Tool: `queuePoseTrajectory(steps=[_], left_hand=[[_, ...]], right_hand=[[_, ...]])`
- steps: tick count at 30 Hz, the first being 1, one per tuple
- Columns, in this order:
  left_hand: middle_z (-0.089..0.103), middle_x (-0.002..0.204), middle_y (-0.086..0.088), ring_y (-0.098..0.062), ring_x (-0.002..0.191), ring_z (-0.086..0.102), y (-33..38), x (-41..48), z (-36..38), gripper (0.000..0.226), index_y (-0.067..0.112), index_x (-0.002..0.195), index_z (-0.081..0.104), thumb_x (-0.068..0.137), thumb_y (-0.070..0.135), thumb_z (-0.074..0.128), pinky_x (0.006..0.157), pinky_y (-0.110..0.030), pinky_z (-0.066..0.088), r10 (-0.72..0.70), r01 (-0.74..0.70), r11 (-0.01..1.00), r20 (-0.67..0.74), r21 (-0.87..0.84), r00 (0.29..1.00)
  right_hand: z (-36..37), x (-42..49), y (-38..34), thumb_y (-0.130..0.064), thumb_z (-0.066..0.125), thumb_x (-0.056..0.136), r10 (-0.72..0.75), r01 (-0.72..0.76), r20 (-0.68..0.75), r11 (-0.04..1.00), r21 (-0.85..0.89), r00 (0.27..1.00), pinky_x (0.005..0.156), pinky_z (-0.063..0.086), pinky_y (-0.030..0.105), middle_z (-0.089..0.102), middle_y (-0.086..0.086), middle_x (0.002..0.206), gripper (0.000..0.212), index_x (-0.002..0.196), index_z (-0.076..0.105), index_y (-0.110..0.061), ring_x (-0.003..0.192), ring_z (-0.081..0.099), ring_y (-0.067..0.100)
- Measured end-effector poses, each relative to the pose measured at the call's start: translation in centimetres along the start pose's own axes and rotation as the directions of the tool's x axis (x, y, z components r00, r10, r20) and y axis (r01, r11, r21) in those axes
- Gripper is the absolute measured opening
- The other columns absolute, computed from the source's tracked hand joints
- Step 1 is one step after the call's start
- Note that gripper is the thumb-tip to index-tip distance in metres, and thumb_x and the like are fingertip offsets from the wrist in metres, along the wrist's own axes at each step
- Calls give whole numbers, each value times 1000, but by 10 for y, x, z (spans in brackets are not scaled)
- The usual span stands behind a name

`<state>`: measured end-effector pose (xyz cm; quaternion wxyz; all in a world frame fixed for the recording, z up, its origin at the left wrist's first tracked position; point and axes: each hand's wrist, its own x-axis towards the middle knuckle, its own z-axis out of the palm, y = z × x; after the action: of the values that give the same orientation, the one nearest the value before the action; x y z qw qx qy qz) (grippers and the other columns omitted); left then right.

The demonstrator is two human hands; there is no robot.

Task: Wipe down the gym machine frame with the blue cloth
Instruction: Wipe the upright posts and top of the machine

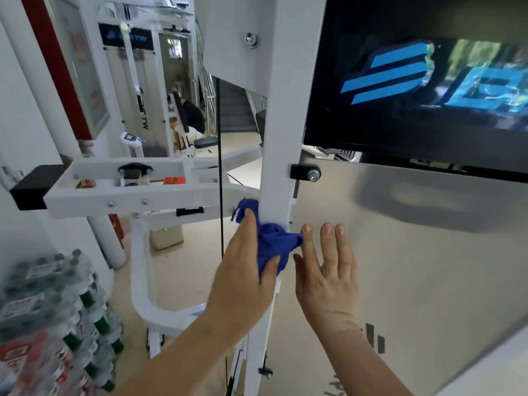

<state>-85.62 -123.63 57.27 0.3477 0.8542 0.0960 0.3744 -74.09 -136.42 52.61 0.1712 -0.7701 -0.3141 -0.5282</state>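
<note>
A white upright post of the gym machine frame runs down the middle of the view. My left hand grips the bunched blue cloth and holds it against the post at waist height. The cloth wraps round the post's front edge, with a loose end sticking up at the left. My right hand is just right of the cloth with straight, spread fingers, its fingertips by the silver panel; whether they touch the panel I cannot tell.
A white horizontal arm with a black end cap juts left from the post. A thin black cable hangs beside it. A dark screen fills the upper right. Packs of bottled water are stacked at lower left.
</note>
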Motion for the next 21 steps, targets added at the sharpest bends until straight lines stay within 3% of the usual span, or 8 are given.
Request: queuePoseTrajectory(steps=[2, 5, 9, 12, 15, 21], left_hand=[[47, 150, 6, -5, 134, 46, 4, 15, -24, 83, 23, 157, 30, 89, 42, 73, 111, -16, 36, 64, -63, 998, -41, 16, 997], [60, 135, -4, -17, 123, 55, 13, 47, -47, 68, 9, 138, 57, 83, 44, 78, 109, -21, 41, 331, -298, 933, -154, 202, 931], [56, 134, -17, -35, 123, 53, 9, 69, -38, 52, 2, 125, 70, 84, 31, 84, 110, -36, 41, 556, -460, 812, -233, 359, 798], [38, 153, -20, -34, 142, 41, -2, 57, -14, 52, 4, 140, 58, 95, 28, 71, 117, -35, 39, 527, -472, 843, -225, 258, 820], [28, 159, -18, -30, 147, 36, -18, 30, 14, 54, 10, 149, 43, 101, 31, 59, 115, -33, 41, 430, -396, 899, -212, 186, 877], [44, 143, -16, -34, 124, 56, -58, -27, 29, 49, 13, 142, 53, 98, 31, 60, 93, -42, 58, 330, -307, 923, -65, 231, 942]], right_hand=[[-7, 3, -1, -22, 68, 94, -3, 2, 14, 1000, 12, 1000, 110, 43, 50, 39, 14, 153, 54, 146, 53, -14, 145, 37, 37], [-29, 14, 3, -20, 65, 92, 30, -32, 18, 993, 115, 999, 102, 43, 52, 49, 11, 144, 47, 139, 63, -16, 136, 47, 36], [-44, 45, 17, -17, 57, 96, 74, -66, -60, 989, 134, 995, 115, 29, 61, 45, 17, 149, 44, 139, 62, -11, 144, 37, 42], [-33, 48, 23, -16, 60, 96, 35, -30, -47, 994, 105, 998, 119, 23, 66, 34, 18, 159, 51, 146, 53, -12, 151, 25, 46], [-21, 44, 28, -19, 61, 96, 15, -9, -64, 996, 88, 998, 120, 20, 65, 30, 18, 160, 55, 150, 47, -15, 151, 22, 46], [-10, 45, 27, -20, 60, 93, 18, -12, -108, 998, 58, 994, 121, 17, 64, 30, 19, 158, 59, 149, 43, -16, 148, 24, 49]])
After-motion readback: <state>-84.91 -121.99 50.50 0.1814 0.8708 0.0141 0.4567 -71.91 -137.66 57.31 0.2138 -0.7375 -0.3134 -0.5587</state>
